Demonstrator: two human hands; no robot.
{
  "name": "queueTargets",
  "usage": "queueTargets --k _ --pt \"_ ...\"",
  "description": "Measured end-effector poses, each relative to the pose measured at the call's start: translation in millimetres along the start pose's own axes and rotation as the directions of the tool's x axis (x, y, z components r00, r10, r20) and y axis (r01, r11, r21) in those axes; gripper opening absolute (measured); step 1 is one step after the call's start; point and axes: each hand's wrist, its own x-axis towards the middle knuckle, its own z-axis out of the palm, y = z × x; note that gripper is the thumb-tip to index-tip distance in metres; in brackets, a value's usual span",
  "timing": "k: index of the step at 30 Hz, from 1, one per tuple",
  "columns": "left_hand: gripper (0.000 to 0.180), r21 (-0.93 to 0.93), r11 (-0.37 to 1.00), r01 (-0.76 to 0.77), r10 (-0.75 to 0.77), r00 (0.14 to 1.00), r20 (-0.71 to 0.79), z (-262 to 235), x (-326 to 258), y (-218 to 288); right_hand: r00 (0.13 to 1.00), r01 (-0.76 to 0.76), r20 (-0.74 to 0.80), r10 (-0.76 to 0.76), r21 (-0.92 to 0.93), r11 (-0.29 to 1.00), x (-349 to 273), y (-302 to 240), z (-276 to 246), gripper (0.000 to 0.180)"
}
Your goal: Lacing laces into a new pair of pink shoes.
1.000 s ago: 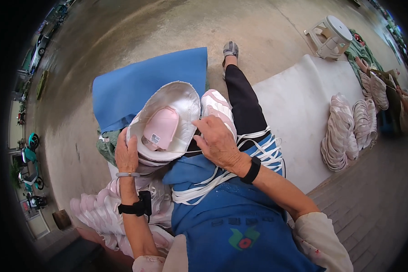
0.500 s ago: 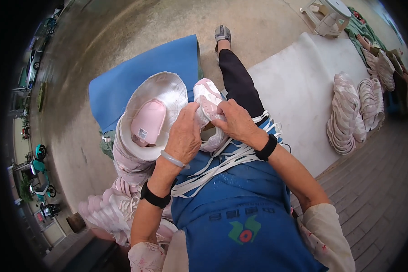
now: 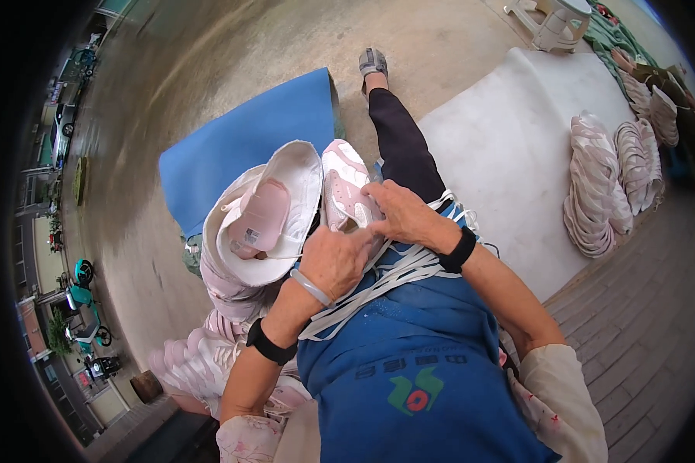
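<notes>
A pink and white shoe upper [image 3: 344,189] lies on my lap with its toe pointing away from me. My right hand [image 3: 405,214] grips its right side near the eyelets, fingers bent. My left hand [image 3: 333,262] is closed at the shoe's opening, its fingertips meeting those of the right; what they pinch there is hidden. A bundle of white shoelaces [image 3: 394,272] lies across my blue apron [image 3: 409,339], just below the hands. Left of the shoe stands a stack of nested uppers [image 3: 305,181], with a pink tongue [image 3: 264,212] showing inside.
More pink and white uppers [image 3: 185,363] are piled at lower left. A blue sheet [image 3: 243,143] lies beyond the stack. On the right, a white sheet [image 3: 510,154] bears stacked uppers [image 3: 591,189]. A white plastic stool [image 3: 552,23] stands at the far right.
My left hand has moved from the shoe's left side down and right to its opening, beside the right hand. The shoe's toe now points more directly away from me.
</notes>
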Motion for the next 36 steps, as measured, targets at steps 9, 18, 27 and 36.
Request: queueTargets --k 9,18,27,36 --pt "0.032 -0.191 0.959 0.211 -0.154 0.949 0.276 18 -19 -18 0.996 -0.082 -0.054 0.074 -0.162 0.983 -1 -37 19 0.052" --pt "0.036 -0.266 0.891 0.369 -0.279 0.905 0.32 26 -14 -44 0.978 -0.152 -0.178 0.111 -0.235 0.96 15 -25 18 0.02" --pt "0.022 0.015 0.849 0.528 -0.528 0.849 0.012 21 -7 -64 0.973 -0.187 -0.171 0.152 -0.21 0.96 -4 -30 27 0.026" --pt "0.01 0.074 0.926 0.371 -0.372 0.928 0.003 29 -10 -34 0.996 -0.04 -0.082 0.026 -0.176 0.983 -24 -42 3 0.035"
